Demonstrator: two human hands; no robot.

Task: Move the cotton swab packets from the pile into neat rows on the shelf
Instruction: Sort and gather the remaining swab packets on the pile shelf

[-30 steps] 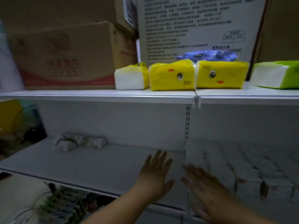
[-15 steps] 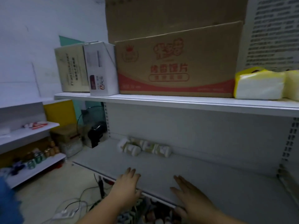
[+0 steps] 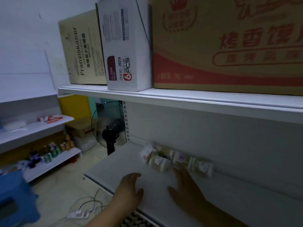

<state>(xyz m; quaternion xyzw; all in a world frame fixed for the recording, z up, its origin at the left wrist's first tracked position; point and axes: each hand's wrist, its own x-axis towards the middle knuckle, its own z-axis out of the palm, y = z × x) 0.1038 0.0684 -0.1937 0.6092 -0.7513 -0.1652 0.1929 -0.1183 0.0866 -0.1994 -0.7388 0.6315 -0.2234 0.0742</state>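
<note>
A small pile of cotton swab packets [image 3: 176, 159], pale with small labels, lies against the back wall of the white shelf [image 3: 114, 169]. My right hand [image 3: 185, 189] reaches over the shelf with straight fingers, its fingertips just short of the nearest packets. My left hand [image 3: 131, 187] hovers flat over the shelf's front left part, fingers relaxed and holding nothing. Both hands are empty.
The upper shelf [image 3: 164, 97] carries a large brown carton [image 3: 229, 46], a white glass-mug box [image 3: 126, 46] and a beige box [image 3: 82, 49]. A black fan [image 3: 111, 133] stands left of the shelf. A blue stool [image 3: 14, 197] and cables [image 3: 85, 208] are on the floor.
The view has swung left from the filled rows to the shelf's left end. Both hands moved with it and now reach close to the packet pile.
</note>
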